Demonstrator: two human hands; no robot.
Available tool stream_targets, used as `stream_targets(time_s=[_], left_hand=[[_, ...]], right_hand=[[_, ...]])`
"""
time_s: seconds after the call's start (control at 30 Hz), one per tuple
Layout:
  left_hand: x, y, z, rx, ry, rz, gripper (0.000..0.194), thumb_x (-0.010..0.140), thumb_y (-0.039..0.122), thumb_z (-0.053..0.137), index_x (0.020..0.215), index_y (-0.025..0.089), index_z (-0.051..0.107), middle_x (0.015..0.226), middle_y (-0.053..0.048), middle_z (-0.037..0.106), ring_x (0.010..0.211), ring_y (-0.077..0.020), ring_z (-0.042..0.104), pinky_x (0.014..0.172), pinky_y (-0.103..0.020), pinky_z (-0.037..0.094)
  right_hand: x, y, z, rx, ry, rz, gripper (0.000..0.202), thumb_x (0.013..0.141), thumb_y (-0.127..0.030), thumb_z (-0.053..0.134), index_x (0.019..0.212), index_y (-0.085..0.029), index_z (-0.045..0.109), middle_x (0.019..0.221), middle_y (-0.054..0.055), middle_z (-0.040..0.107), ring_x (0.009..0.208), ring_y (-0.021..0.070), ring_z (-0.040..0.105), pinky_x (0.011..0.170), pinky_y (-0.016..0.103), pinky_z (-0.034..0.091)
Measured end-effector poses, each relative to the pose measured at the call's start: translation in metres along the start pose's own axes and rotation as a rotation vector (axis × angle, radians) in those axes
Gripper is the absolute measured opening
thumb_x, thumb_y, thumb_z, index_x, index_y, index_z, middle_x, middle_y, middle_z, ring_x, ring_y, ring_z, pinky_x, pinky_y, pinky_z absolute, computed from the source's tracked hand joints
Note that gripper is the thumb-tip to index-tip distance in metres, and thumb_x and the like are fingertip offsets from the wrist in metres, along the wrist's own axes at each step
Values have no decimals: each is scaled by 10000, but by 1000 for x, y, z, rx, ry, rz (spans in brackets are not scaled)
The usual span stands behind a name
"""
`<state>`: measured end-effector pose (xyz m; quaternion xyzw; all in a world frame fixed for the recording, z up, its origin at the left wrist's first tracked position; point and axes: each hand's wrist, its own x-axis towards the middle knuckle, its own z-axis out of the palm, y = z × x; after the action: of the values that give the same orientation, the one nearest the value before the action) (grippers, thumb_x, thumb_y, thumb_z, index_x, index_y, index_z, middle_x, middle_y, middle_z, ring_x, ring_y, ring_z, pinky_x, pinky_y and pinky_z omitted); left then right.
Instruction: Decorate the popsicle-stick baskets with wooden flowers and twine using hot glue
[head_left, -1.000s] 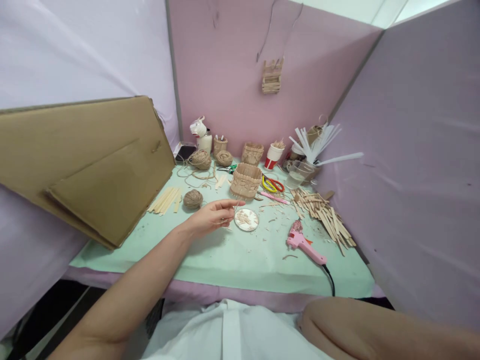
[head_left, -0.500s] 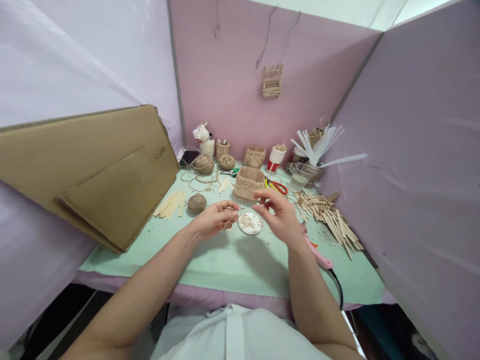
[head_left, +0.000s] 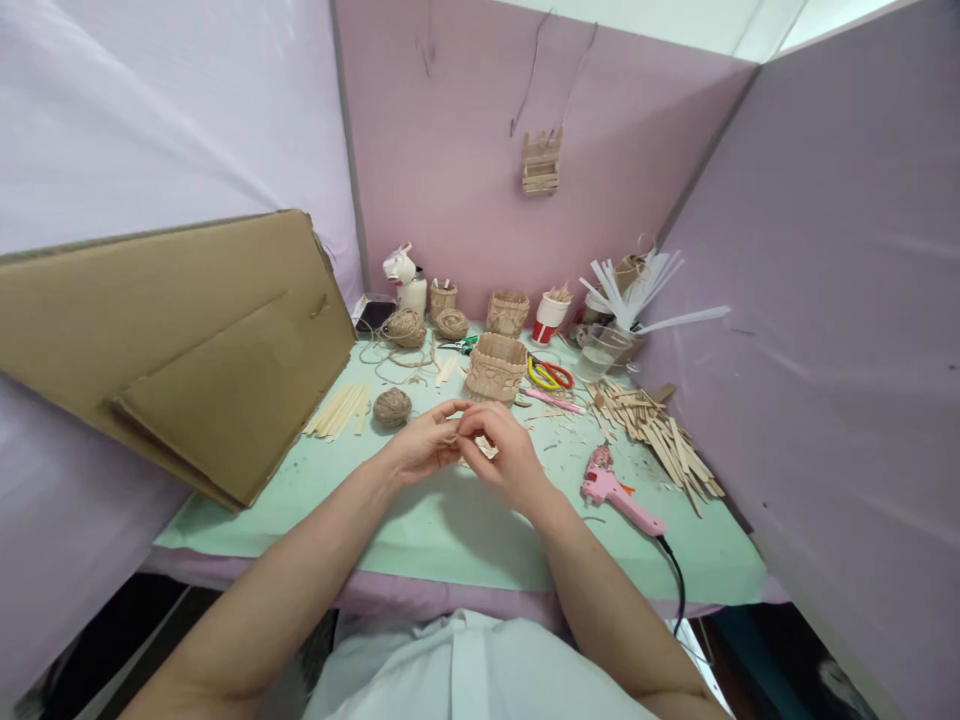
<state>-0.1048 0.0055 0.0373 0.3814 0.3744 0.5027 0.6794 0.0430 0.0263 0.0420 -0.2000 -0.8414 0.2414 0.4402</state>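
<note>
My left hand (head_left: 426, 443) is closed in a pinch over the near middle of the table, with a thin strand of twine (head_left: 450, 440) showing at its fingertips. Against those fingertips my right hand (head_left: 504, 452) is also pinched; whatever it grips is hidden. Below and behind the right fingers, only a bit of the round white dish (head_left: 489, 449) with small wood pieces shows. Just beyond the hands stands a wooden-stick basket (head_left: 496, 367) with a braided rim. A ball of brown twine (head_left: 392, 407) lies left of my left hand.
On the right lie a pink glue gun (head_left: 619, 495) with its black cord, a heap of wooden sticks (head_left: 664, 435) and yellow-red scissors (head_left: 550, 373). Pale sticks (head_left: 337, 411) lie left, beside leaning cardboard (head_left: 225, 350). A clear cup (head_left: 602, 350) and a red-white cup (head_left: 550, 318) stand behind.
My right hand has moved left and down to meet the left fingertips, closing from a looser, open pose. It now covers most of the dish and uncovers the glue gun. My left hand stays nearly still.
</note>
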Motion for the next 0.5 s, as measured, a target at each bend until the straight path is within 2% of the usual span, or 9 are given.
stream_targets(time_s=[0.1,0.2,0.37,0.5], left_hand=[[1,-1,0,29,41,14,273,651,259,745,872,150,626,730,11,571,615,-49,489,555,-177,331],[2,-2,-1,125,71,39,212,671,289,716,792,126,655,673,6,559,593,-57,460,565,-198,333],[3,-2,-2,513,125,193,236,716,358,655,807,140,663,717,-12,602,638,-104,483,619,-245,367],[1,4,-4,865,155,324,221,745,366,615,710,149,639,784,-28,595,694,-124,497,647,-253,378]], right_hand=[[-2,2,2,260,128,271,41,825,-240,541,821,-200,551,768,3,583,630,114,512,584,249,423],[-1,7,1,470,232,470,121,780,-306,601,798,-196,556,686,-25,565,549,91,470,513,223,380],[2,21,3,689,302,618,163,733,-321,647,760,-182,567,668,-24,587,495,67,426,466,209,324],[4,25,3,816,371,707,229,639,-299,724,713,-180,542,626,-37,573,481,61,427,463,205,319]])
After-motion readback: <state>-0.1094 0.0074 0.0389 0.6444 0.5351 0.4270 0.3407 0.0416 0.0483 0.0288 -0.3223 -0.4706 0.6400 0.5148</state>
